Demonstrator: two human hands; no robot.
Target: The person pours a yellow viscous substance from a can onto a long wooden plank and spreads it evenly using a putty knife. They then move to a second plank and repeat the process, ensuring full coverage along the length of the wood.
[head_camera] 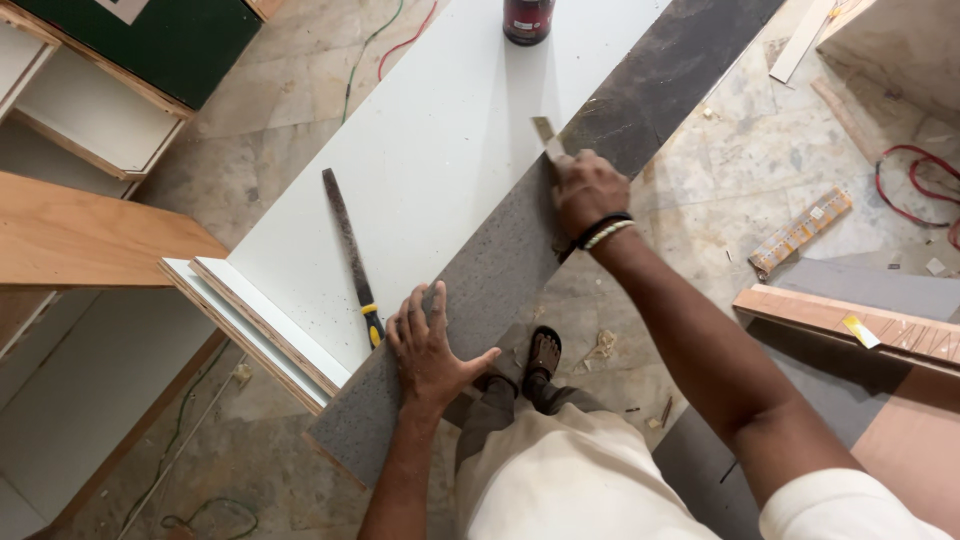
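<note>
Under the flat left hand lies grey laminate; right hand grips a scraper.

Carpentry workshop, white laminated board across the centre, plywood cabinet parts at left, offcuts and wood chips on the stone floor at right

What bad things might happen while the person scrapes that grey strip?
The scraper in the right hand might slip off the grey strip and gouge the white board. The left hand presses the strip near the file, so it might get nicked. The dark can might tip.
</note>
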